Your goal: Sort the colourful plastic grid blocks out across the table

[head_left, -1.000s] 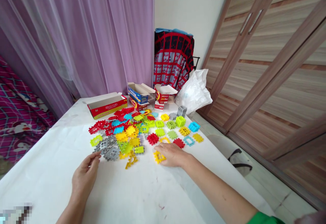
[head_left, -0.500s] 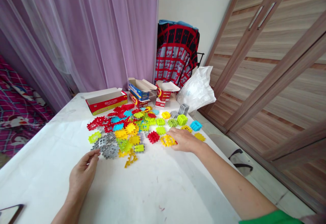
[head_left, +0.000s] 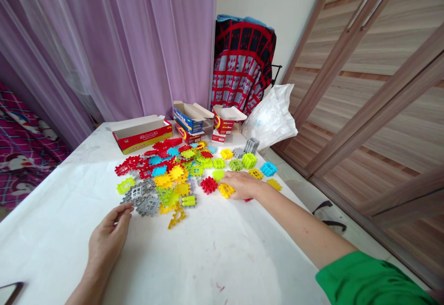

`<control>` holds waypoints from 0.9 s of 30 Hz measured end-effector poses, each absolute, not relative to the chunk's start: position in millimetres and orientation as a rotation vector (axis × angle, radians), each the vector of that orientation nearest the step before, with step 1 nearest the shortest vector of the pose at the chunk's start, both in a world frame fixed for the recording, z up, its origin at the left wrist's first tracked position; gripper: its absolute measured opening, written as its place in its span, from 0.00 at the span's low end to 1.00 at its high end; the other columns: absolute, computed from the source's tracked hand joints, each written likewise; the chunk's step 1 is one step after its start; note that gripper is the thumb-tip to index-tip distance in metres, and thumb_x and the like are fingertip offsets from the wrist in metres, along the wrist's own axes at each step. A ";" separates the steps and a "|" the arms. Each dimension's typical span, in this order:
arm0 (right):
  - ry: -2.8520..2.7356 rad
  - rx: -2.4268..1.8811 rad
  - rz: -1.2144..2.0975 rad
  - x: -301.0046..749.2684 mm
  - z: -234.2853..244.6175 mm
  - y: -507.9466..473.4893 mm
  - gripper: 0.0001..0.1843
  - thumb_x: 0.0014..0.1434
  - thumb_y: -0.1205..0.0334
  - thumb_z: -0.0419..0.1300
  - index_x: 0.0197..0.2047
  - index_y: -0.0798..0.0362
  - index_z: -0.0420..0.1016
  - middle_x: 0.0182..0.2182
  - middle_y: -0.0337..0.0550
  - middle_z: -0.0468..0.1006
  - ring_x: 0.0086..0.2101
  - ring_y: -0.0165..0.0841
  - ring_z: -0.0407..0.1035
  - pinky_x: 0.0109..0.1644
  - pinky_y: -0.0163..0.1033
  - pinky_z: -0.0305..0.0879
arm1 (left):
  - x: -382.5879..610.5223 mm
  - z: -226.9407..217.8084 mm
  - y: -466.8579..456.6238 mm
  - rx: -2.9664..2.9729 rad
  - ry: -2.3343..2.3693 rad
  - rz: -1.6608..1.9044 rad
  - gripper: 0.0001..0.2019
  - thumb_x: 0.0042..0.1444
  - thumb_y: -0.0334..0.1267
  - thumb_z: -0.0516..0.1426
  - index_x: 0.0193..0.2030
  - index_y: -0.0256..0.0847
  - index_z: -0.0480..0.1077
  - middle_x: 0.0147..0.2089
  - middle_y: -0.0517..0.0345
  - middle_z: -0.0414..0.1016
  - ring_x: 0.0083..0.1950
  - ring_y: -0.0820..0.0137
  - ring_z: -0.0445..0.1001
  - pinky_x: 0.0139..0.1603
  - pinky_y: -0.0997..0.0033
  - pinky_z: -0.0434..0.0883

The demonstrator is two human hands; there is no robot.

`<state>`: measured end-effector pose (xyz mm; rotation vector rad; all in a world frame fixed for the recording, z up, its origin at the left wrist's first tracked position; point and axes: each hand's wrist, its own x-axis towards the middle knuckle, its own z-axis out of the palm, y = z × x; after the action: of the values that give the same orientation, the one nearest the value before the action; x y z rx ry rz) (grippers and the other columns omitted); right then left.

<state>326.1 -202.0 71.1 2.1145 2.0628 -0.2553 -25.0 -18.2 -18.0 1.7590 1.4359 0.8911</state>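
Note:
My right hand (head_left: 243, 184) reaches over the right part of the table, its fingers closed on a yellow interlocking block (head_left: 227, 190) that they partly hide. A bit of a red piece (head_left: 248, 199) peeks out beneath this hand. Just left of the yellow block sits a red cube-shaped block (head_left: 208, 185), and a lime green block (head_left: 218, 175) lies behind it. My left hand (head_left: 110, 232) rests on the table with loosely curled fingers, thumb and forefinger a little apart, nothing visible in them. Its fingertips are close to the grey interlocking pieces (head_left: 148, 206).
A pile of loose flat pieces, among them yellow ones (head_left: 163, 181), covers the table's middle. Behind stand a red open box (head_left: 144, 140), a blue box (head_left: 188, 119) and a white plastic bag (head_left: 272, 117). Assembled blocks, one blue (head_left: 268, 169), line the right edge.
My right hand has shifted slightly left, and the red piece now shows under its wrist side. The view has tilted a little. My left hand stays by the grey pieces.

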 end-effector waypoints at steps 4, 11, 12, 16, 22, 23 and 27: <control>2.090 2.089 -0.274 328.4 68.5 -200.3 0.29 0.51 0.62 0.64 0.58 0.48 0.72 0.49 0.49 0.74 0.49 0.43 0.69 0.47 0.42 0.67 | -25.4 -21.9 -16.1 1.789 1.429 0.911 0.21 0.45 0.55 0.54 0.41 0.47 0.75 0.39 0.56 0.83 0.44 0.59 0.79 0.46 0.64 0.73; 2.097 2.025 -0.233 330.6 60.5 -193.8 0.26 0.51 0.58 0.64 0.55 0.52 0.74 0.48 0.50 0.75 0.50 0.43 0.69 0.51 0.43 0.66 | -25.6 -20.5 -16.1 1.783 1.459 0.884 0.21 0.44 0.55 0.54 0.41 0.48 0.75 0.40 0.57 0.83 0.45 0.58 0.78 0.48 0.62 0.73; 2.097 2.016 -0.230 331.3 59.4 -192.5 0.26 0.51 0.58 0.64 0.54 0.52 0.74 0.48 0.50 0.75 0.50 0.43 0.69 0.52 0.42 0.65 | -25.8 -20.1 -16.2 1.781 1.462 0.876 0.21 0.44 0.55 0.54 0.41 0.48 0.75 0.40 0.57 0.83 0.45 0.58 0.78 0.48 0.62 0.73; 2.087 2.018 -0.226 333.6 56.7 -187.9 0.27 0.49 0.58 0.65 0.54 0.52 0.74 0.47 0.50 0.75 0.49 0.42 0.69 0.53 0.42 0.64 | -26.0 -19.6 -16.4 1.770 1.465 0.865 0.21 0.44 0.55 0.54 0.42 0.48 0.75 0.41 0.57 0.83 0.47 0.58 0.78 0.50 0.61 0.72; 2.093 2.039 -0.254 334.5 63.0 -189.8 0.27 0.47 0.62 0.66 0.53 0.51 0.74 0.46 0.49 0.76 0.49 0.43 0.69 0.53 0.43 0.63 | -23.7 -15.5 -19.3 1.807 1.472 0.883 0.21 0.44 0.55 0.54 0.41 0.48 0.75 0.40 0.57 0.83 0.45 0.58 0.79 0.48 0.62 0.73; 2.085 2.049 -0.246 334.7 64.2 -190.9 0.27 0.47 0.62 0.66 0.52 0.52 0.75 0.46 0.50 0.76 0.49 0.43 0.69 0.53 0.43 0.63 | -23.3 -14.8 -19.8 1.809 1.473 0.883 0.21 0.44 0.55 0.54 0.41 0.48 0.76 0.40 0.57 0.83 0.45 0.58 0.79 0.48 0.62 0.73; 2.068 2.072 -0.242 335.7 65.8 -194.2 0.26 0.47 0.62 0.66 0.52 0.52 0.75 0.46 0.51 0.76 0.49 0.44 0.69 0.53 0.44 0.63 | -22.8 -14.8 -20.0 1.815 1.461 0.900 0.22 0.44 0.56 0.53 0.41 0.48 0.76 0.40 0.57 0.83 0.44 0.59 0.79 0.47 0.63 0.73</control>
<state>335.7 -194.2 65.8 2.0719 2.0683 -0.2425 -22.8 -20.0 -14.8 1.8146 1.4611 0.9000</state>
